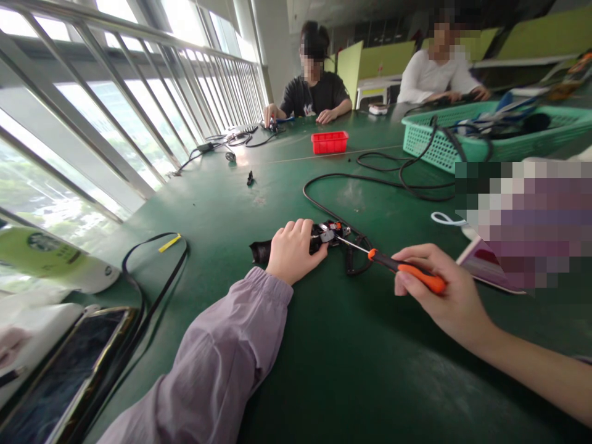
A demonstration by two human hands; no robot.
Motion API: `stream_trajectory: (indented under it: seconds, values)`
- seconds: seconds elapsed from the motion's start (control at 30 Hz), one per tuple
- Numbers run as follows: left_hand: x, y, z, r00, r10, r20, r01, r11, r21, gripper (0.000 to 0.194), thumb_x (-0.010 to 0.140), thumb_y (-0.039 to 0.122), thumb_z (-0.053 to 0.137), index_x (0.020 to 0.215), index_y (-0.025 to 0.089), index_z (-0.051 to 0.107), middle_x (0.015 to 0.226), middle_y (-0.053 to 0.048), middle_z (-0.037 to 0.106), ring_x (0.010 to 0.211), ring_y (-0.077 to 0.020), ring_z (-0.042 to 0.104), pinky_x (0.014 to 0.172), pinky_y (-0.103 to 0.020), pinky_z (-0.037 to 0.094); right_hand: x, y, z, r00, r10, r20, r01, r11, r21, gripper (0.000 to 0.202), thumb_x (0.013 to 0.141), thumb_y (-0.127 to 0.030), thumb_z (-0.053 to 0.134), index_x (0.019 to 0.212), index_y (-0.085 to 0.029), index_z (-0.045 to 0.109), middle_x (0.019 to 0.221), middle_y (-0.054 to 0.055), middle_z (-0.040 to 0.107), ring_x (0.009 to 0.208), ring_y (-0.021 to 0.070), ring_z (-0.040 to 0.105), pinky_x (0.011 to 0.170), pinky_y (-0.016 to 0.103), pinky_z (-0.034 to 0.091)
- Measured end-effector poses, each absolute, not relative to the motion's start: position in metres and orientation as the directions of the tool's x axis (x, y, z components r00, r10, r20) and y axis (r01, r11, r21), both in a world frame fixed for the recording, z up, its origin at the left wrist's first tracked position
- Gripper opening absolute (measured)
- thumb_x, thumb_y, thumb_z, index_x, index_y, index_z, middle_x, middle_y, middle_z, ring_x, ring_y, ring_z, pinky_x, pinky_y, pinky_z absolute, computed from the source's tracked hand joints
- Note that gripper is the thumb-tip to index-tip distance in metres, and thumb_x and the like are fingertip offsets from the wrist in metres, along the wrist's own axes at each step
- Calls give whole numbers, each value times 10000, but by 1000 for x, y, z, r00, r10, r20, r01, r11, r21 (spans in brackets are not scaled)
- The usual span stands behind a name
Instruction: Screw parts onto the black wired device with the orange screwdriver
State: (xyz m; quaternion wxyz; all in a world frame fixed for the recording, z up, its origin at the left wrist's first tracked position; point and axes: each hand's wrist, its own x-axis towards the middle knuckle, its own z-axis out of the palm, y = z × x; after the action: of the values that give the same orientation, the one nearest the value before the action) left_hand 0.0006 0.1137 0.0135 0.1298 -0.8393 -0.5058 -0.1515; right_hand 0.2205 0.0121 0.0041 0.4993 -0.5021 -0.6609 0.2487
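On the green table lies a black corded device with a dark cylindrical end pointing left and small grey and orange parts exposed at its right. My left hand is closed over its middle, hiding much of it. In my right hand is a screwdriver with an orange and black handle. Its thin shaft points left, and the tip meets or nearly meets the exposed parts; I cannot tell which. A black loop-like piece lies just right of the device, beneath the shaft.
A black cable curves towards a green basket of tangled items. Further back are a red tray and a small black piece. A phone, strap and cup lie left. Two people sit across the table.
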Motion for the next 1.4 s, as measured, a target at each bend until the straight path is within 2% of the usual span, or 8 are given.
stream_trajectory:
  seconds: [0.23,0.43,0.6,0.77,0.97,1.07,1.17,1.4]
  values:
    - [0,114,13,443,806,392,887,-458,-62,311,839,417,453,1010,163,505,943,-62,595,882,-224,538,738,-332,415,219,12,7,116,872,475,410,393,-823,267,773,-261,622,1017,-245,513,831,14,593,732,155,631,688,297,524]
    - [0,114,13,447,804,392,885,-460,-64,317,847,425,438,1012,163,505,936,-60,594,882,-224,537,736,-335,417,219,12,6,20,929,370,425,327,-844,172,828,-295,563,989,-258,515,602,-40,556,551,135,584,559,275,494]
    - [0,114,14,445,809,385,886,-460,-56,312,845,423,445,1013,167,503,950,-63,595,883,-222,537,737,-335,420,219,14,3,156,879,451,386,366,-847,285,789,-277,615,1052,-249,508,921,28,591,769,161,636,723,323,527]
    - [1,114,14,445,807,388,886,-459,-62,318,843,424,445,1011,161,506,941,-60,595,874,-224,537,733,-338,421,220,14,5,69,924,377,433,312,-845,182,831,-306,568,997,-243,526,615,-37,561,557,128,583,578,272,499]
    - [0,115,13,445,810,382,887,-458,-63,312,844,425,445,1010,168,502,947,-63,597,884,-224,542,732,-332,418,219,15,3,177,875,450,348,372,-861,283,784,-276,628,1039,-244,510,943,31,588,775,156,645,734,318,538]
    - [0,115,13,445,810,382,887,-457,-67,312,842,425,449,1015,170,501,948,-62,597,886,-223,543,733,-330,418,219,14,4,126,906,405,366,337,-868,238,809,-286,597,1025,-242,510,755,-8,598,630,135,621,632,291,536]
    - [0,114,14,446,810,382,887,-458,-64,314,841,423,450,1012,165,503,939,-62,594,878,-226,542,727,-338,421,218,13,5,100,929,357,367,299,-881,271,819,-296,582,1068,-256,485,589,-54,513,478,123,543,496,273,493]
    - [0,114,14,445,806,389,886,-458,-64,311,841,422,450,1011,167,503,937,-58,593,874,-222,539,726,-333,417,219,16,0,160,892,423,266,374,-889,341,816,-264,584,1125,-303,446,882,9,538,689,149,608,696,346,533]
